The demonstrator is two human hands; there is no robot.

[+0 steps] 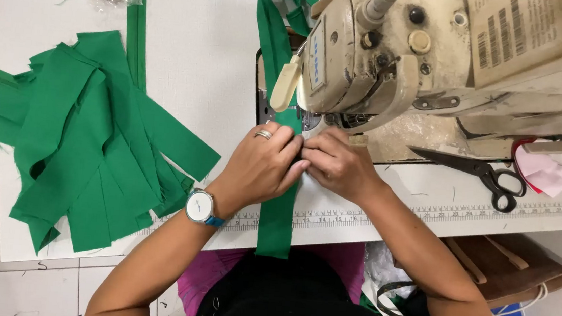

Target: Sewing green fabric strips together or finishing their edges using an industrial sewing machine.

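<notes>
Both my left hand (pixel 263 163) and right hand (pixel 338 163) pinch the green strip (pixel 277 219) at the sewing machine (pixel 384 58); sewn length trails beyond my grip, uncut pile (pixel 86 141) waits left.

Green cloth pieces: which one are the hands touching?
The long narrow green strip under both hands, left hand and right hand, running to the sewing machine. The others lie heaped at left, untouched.

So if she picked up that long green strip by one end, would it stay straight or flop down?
Probably flop. The green strip already droops over the table edge, so it looks soft. It seems thin and light, like the creased pieces in the green pile. Both hands, left hand and right hand, pinch it flat, which suggests it shifts easily.
</notes>
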